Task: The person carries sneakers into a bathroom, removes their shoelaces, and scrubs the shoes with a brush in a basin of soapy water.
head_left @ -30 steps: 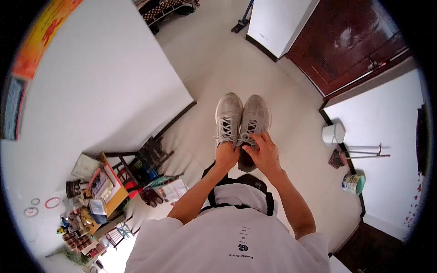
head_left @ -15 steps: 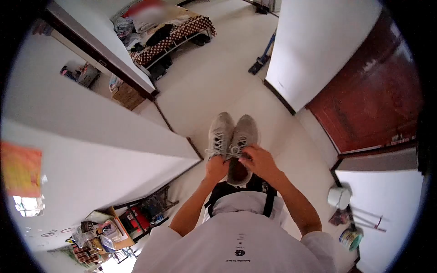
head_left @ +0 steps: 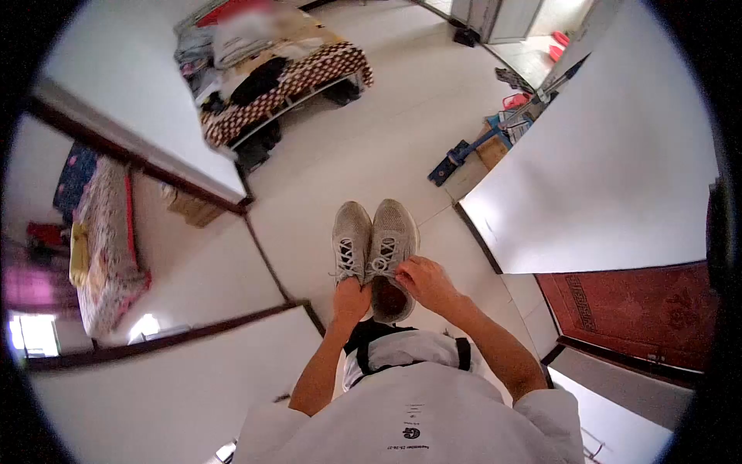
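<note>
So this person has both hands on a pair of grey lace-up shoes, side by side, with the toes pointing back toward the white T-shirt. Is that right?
Not quite: the toes point away from the white T-shirt, as the head view shows. The left hand and right hand are indeed on the grey lace-up shoes, which are side by side.

The view is turned since the earlier frames. The grey shoes [head_left: 390, 232], left hand [head_left: 352, 300] and right hand [head_left: 425, 282] are displaced leftward in frame. A second bed [head_left: 112, 271] and distant red objects [head_left: 556, 52] are newly revealed; the cluttered bench and white bucket are lost from view.
</note>
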Demonstrator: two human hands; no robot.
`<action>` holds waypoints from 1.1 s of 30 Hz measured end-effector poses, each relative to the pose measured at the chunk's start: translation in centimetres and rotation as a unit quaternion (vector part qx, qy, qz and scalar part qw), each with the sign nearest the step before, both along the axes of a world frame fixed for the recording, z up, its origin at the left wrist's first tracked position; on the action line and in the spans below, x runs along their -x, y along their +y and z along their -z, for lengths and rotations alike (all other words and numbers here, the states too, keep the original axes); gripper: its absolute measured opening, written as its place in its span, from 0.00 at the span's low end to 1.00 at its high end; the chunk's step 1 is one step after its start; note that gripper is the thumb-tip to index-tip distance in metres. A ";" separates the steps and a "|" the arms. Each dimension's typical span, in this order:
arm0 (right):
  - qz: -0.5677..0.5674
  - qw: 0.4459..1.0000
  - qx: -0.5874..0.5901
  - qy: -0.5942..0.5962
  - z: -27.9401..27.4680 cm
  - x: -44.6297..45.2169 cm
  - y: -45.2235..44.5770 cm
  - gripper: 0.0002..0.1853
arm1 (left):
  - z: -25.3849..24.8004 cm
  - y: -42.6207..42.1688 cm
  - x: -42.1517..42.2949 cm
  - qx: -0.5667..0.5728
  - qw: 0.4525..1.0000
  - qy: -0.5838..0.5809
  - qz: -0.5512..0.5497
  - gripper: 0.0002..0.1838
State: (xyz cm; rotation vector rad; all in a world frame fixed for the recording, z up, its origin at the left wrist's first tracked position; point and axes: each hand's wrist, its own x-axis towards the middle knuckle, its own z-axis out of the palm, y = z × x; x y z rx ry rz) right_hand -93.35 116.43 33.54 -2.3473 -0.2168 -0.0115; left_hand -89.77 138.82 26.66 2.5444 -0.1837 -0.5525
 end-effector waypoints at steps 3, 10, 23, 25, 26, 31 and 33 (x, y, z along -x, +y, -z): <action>0.027 0.999 -0.037 0.010 -0.3 -7.3 -5.8 0.08 | -2.6 -6.6 -9.0 -0.002 0.999 -0.004 0.031 0.23; 0.108 0.993 -0.053 0.006 -5.2 -28.6 -11.7 0.09 | -5.8 -13.5 -32.8 0.046 0.995 -0.041 0.083 0.24; 0.070 0.990 -0.120 0.020 -2.0 -73.1 -33.1 0.11 | -7.5 -32.9 -76.2 -0.015 0.993 -0.096 0.059 0.21; 0.080 0.991 -0.110 0.016 -4.1 -78.3 -39.3 0.11 | -9.6 -39.3 -81.8 0.016 0.988 -0.146 0.054 0.20; 0.094 0.989 -0.114 0.002 -4.9 -80.4 -42.0 0.11 | -10.2 -42.1 -84.7 0.010 0.992 -0.117 0.053 0.19; 0.177 0.974 -0.136 -0.040 -7.1 -90.3 -56.0 0.10 | -11.7 -57.4 -98.1 0.065 0.988 -0.093 0.103 0.16; 0.215 0.962 -0.149 -0.072 -5.5 -94.6 -62.8 0.09 | -11.2 -64.9 -103.6 0.062 0.987 -0.080 0.126 0.16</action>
